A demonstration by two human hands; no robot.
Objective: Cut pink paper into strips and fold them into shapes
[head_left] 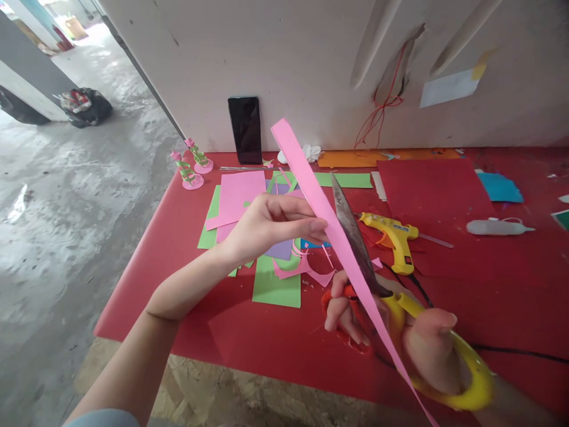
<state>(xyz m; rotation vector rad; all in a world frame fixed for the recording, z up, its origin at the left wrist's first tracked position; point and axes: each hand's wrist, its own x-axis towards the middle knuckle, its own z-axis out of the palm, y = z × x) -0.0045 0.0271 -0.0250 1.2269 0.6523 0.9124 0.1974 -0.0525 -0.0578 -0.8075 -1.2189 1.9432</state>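
Observation:
A long pink paper strip (pixel 304 172) is pinched between the thumb and fingers of my left hand (pixel 275 222), above the red tabletop (pixel 213 320). My right hand (pixel 427 350) has its thumb and fingers through the yellow and red handles of a pair of scissors (pixel 353 228). The metal blades point up and away, just right of the strip, and the strip's lower part passes in front of the handles. Whether the blades touch the paper I cannot tell. Below my hands lie pink sheets (pixel 240 190), green paper (pixel 278 290) and curved pink offcuts (pixel 291 271).
A yellow glue gun (pixel 393 234) with a black cord lies right of the scissors. Beyond it are a white squeeze bottle (pixel 498 227) and dark red sheets (pixel 427 187). A phone (pixel 245 130) leans on the back panel. Two small paper flowers (pixel 189 175) stand at left.

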